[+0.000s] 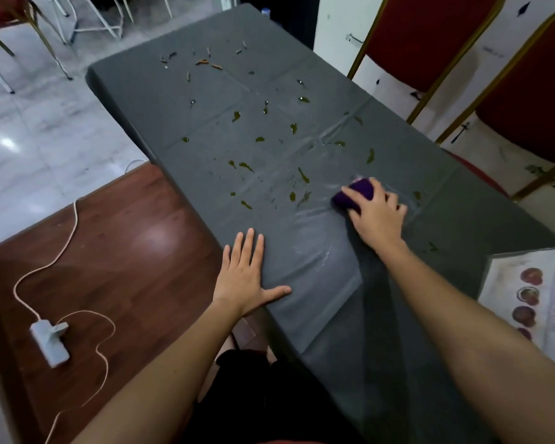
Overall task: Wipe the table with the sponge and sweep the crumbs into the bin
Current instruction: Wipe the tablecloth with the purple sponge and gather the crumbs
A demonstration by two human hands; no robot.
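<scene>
A long table (205,91) under a dark grey plastic cover runs away from me. My right hand (377,216) presses a purple sponge (354,192) onto the cover at the right of the middle, fingers curled over it. A wet, smeared patch (318,238) spreads around and below the sponge. Several yellow-green spots (247,166) dot the middle of the cover. Small crumbs and orange bits (205,62) lie near the far end. My left hand (245,277) rests flat on the table's near left edge, fingers spread, holding nothing. No bin is in view.
A laminated sheet with food pictures (532,302) lies on the near right corner. Two red chairs with gold frames (430,36) stand along the right side. A white power strip (49,342) and its cord lie on the wooden floor to the left.
</scene>
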